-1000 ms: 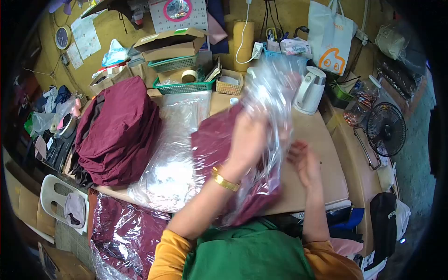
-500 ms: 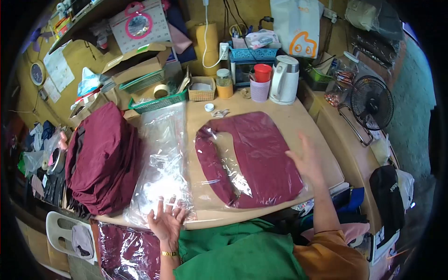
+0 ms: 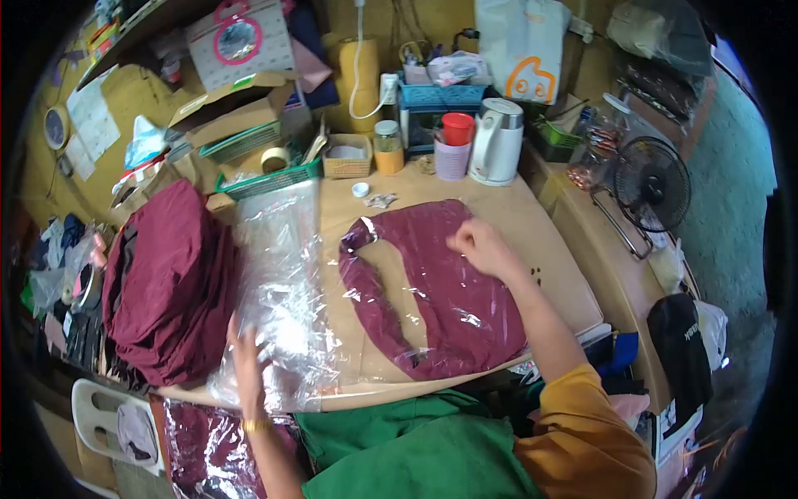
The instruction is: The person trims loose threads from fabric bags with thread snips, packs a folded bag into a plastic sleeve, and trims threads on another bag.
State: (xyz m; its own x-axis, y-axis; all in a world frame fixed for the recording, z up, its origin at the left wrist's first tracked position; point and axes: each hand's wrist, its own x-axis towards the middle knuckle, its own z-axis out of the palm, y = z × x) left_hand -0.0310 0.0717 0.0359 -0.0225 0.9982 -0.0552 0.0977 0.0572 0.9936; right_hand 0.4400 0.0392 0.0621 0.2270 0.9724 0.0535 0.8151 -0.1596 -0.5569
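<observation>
A maroon fabric bag with a broad strap (image 3: 465, 299) lies flat on the table inside a clear plastic sleeve. My right hand (image 3: 484, 248) is over its upper right part, fingers curled in; whether they pinch the plastic cannot be made out. My left hand (image 3: 248, 362) is at the left edge of a pile of clear plastic sleeves (image 3: 283, 249), fingers apart and nothing visibly held. Just left of that hand rises a stack of folded maroon fabric bags (image 3: 170, 283). Below the table edge, more maroon fabric in shiny plastic (image 3: 208, 445) shows.
Along the table's back stand a green basket (image 3: 266, 185), a lidded jar (image 3: 388, 148), a lilac cup (image 3: 453, 158) and a white electric kettle (image 3: 497, 141). A small white lid (image 3: 360, 190) lies before them. On the right side surface is a black fan (image 3: 652, 185).
My right hand has moved up and left over the wrapped bag, its fingers curling. My left hand has shifted left and turned over the sleeves. The view has swung slightly.
</observation>
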